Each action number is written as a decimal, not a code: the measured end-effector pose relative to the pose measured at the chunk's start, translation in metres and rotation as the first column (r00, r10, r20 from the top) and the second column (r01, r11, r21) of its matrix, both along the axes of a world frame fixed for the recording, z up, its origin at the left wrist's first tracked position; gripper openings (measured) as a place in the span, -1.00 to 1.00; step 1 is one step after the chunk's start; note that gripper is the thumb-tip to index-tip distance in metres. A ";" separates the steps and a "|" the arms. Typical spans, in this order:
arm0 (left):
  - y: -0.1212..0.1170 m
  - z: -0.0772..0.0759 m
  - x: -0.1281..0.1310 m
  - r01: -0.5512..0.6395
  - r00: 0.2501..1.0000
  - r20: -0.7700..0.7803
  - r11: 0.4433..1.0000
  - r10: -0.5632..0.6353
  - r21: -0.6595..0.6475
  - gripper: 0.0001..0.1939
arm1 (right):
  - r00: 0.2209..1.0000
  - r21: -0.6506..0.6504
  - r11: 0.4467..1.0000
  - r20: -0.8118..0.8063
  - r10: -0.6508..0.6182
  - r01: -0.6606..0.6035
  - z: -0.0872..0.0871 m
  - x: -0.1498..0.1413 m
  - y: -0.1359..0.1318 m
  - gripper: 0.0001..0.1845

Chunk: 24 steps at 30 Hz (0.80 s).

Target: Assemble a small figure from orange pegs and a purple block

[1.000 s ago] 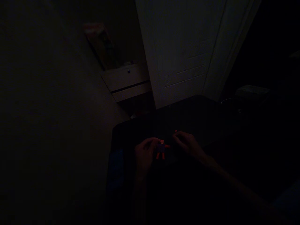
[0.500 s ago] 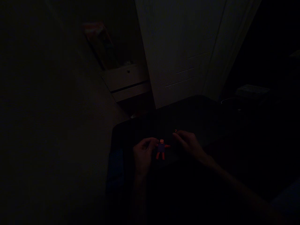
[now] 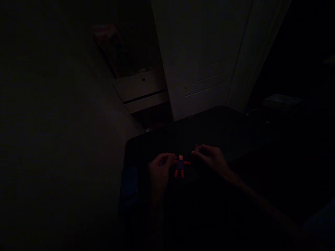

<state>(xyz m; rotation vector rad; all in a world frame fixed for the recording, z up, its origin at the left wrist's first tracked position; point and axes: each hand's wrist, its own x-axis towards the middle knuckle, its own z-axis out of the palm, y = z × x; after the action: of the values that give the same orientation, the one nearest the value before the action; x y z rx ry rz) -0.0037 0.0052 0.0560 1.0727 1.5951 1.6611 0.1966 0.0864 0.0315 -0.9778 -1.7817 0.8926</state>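
In dim light, a small toy figure (image 3: 180,164) with a dark purple body and orange-red head, arms and legs shows at the middle of the head view. My left hand (image 3: 161,167) is beside it, thumb and fingers pinched on the arm at the figure's left side in view. The other arm sticks out toward my right hand (image 3: 210,156), which is apart from the figure. Its thumb and fingertips are pressed together. A tiny reddish bit (image 3: 196,146) shows at those fingertips, too small and dark to name.
Both hands are over a dark tabletop (image 3: 209,125). A blue flat object (image 3: 129,184) lies at its left edge. Behind stand a pale door (image 3: 196,52) and a drawer unit (image 3: 141,87). A box-like thing (image 3: 282,100) and a thin cable (image 3: 255,111) are at the right.
My right hand has shifted slightly left, with its fingertips a little nearer the figure. My left hand and the figure are almost unmoved.
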 end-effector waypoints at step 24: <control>0.004 -0.008 -0.011 0.026 0.998 -0.064 1.000 -0.026 -0.011 -0.80 | 0.998 0.043 0.998 -0.016 0.053 -0.052 -0.001 -0.005 0.006 -0.73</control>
<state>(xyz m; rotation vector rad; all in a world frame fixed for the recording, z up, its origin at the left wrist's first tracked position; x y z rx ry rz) -0.0146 0.0089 0.0484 1.1472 1.6209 1.6150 0.1914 0.0924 0.0305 -0.8975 -1.8124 0.8898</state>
